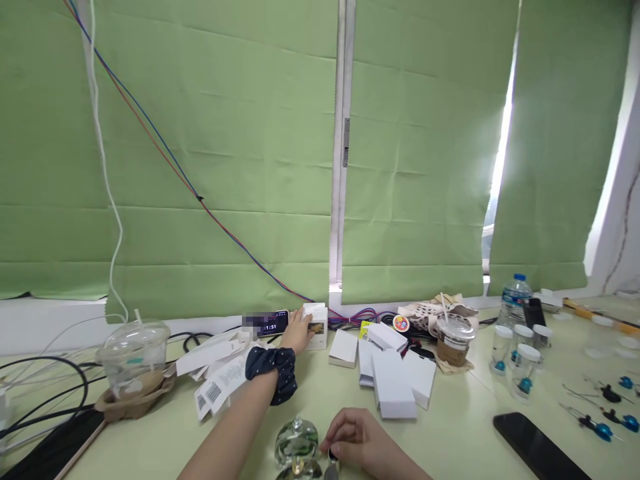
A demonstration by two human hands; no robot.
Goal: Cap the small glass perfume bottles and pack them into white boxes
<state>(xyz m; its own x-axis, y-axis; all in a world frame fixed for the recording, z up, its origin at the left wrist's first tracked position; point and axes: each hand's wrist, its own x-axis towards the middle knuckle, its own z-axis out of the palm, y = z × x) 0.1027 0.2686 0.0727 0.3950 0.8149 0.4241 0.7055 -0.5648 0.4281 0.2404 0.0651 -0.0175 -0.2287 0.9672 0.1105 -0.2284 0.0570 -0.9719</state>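
My left hand (299, 333), with a dark scrunchie (273, 373) on its wrist, reaches to the back of the table. Its fingers are closed on a small white box (319, 320) with a printed picture, which stands upright. Near the front edge my right hand (360, 437) has its fingers curled together. A small dark and silvery piece (332, 467) is at its fingertips; what the fingers hold is mostly hidden. Just left of that hand is a greenish glass bottle (297, 441), and a second glass bottle (299, 469) with a gold-coloured top is cut off by the frame.
Folded white cartons (394, 385) lie right of centre; crumpled paper (225, 373) is at left. Drink cups (133, 360) (454, 340) stand on both sides. At right are a phone (540, 447), lidded jars (525, 373), a water bottle (515, 297) and blue-ended pieces (600, 427).
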